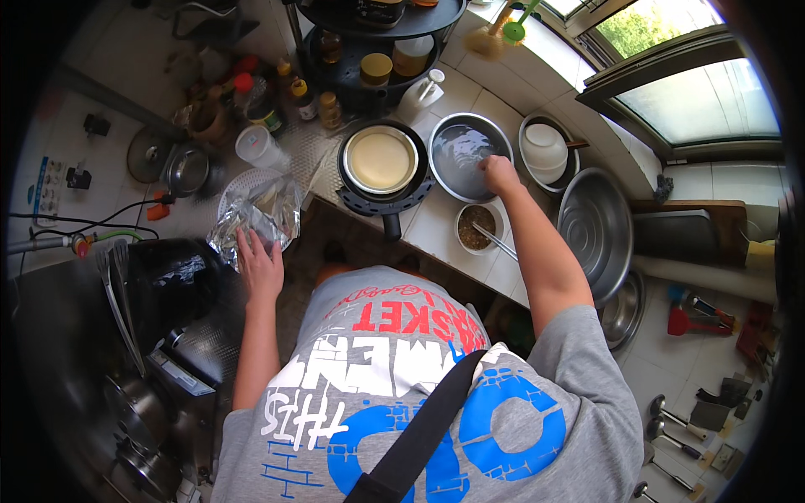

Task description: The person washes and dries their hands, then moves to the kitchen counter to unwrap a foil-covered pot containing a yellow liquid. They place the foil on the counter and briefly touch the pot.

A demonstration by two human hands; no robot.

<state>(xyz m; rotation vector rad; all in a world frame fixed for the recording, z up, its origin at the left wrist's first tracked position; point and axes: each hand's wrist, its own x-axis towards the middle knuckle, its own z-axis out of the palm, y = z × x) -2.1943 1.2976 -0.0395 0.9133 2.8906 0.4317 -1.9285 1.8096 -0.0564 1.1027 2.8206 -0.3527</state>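
My right hand (499, 175) reaches over the near right side of a metal bowl of water (462, 148), its fingertips at or in the rippled water; whether they hold anything is hidden. My left hand (259, 261) lies with spread fingers on crumpled aluminium foil (272, 210), which covers part of a white perforated basket (236, 182). Between my hands, a round metal pan with a pale yellow layer (380, 158) sits inside a black pan with a handle (391, 226). Below the water bowl stands a white bowl of brown, grainy sauce (473, 236) with metal chopsticks or a utensil (497, 242) in it.
Sauce bottles (304, 100) and a plastic cup (256, 146) stand at the back left. A white bottle (422, 94) is behind the pan. Stacked white bowls (544, 151) and a large metal basin (594, 232) are on the right. An open window (698, 100) is beyond.
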